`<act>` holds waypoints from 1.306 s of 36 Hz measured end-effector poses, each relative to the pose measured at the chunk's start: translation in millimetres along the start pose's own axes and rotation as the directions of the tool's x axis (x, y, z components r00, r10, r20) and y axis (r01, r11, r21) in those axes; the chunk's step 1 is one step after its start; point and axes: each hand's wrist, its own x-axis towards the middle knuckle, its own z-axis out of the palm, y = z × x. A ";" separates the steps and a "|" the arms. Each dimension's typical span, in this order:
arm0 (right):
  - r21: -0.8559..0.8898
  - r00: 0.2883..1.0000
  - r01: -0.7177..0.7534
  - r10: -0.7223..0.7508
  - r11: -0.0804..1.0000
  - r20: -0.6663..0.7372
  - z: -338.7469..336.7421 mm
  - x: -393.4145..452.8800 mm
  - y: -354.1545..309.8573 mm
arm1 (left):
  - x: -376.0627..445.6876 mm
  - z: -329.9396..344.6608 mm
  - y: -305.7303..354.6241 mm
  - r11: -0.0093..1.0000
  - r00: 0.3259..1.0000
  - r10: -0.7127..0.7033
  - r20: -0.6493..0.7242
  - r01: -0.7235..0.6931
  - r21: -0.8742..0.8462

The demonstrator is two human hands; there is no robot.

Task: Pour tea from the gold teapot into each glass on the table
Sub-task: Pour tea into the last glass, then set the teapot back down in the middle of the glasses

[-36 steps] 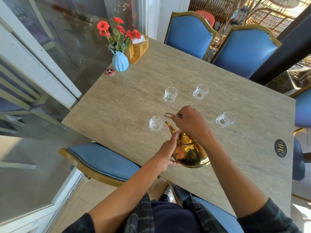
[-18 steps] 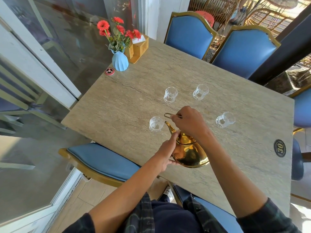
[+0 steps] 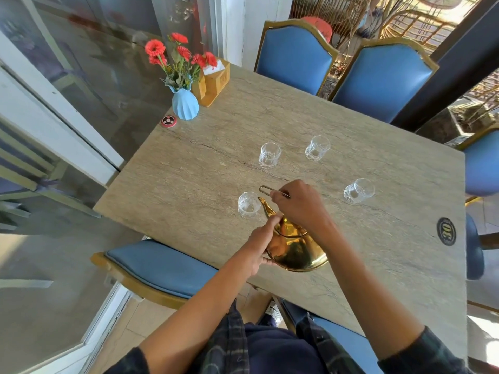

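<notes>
Both forearms are bare, dark plaid sleeves (image 3: pixel 421 354) pushed up near the elbows; the open plaid shirt (image 3: pixel 229 344) frames a navy garment (image 3: pixel 278 352) beneath; a white shoe (image 3: pixel 273 313) shows below.

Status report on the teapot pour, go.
Right hand grip on the shiny gold metal teapot handle, left hand steadying its body. Spout at the nearest clear cut-glass tumbler. No tea visible in it. Nothing in the way.
</notes>
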 end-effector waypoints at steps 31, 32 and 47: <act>0.725 0.920 -0.337 0.374 0.601 0.118 18.5 -56.8 40.0 | 55.0 -33.3 26.5 0.909 0.987 0.045 0.156 -0.105 0.404; 0.741 0.915 -0.341 0.385 0.578 0.120 21.2 -59.9 42.6 | 56.3 -31.8 24.0 0.903 0.987 0.040 0.154 -0.101 0.416; 0.861 0.859 -0.381 0.473 0.337 0.195 61.0 -85.4 73.2 | 76.3 -18.3 -29.2 0.836 0.993 0.055 -0.108 0.013 0.549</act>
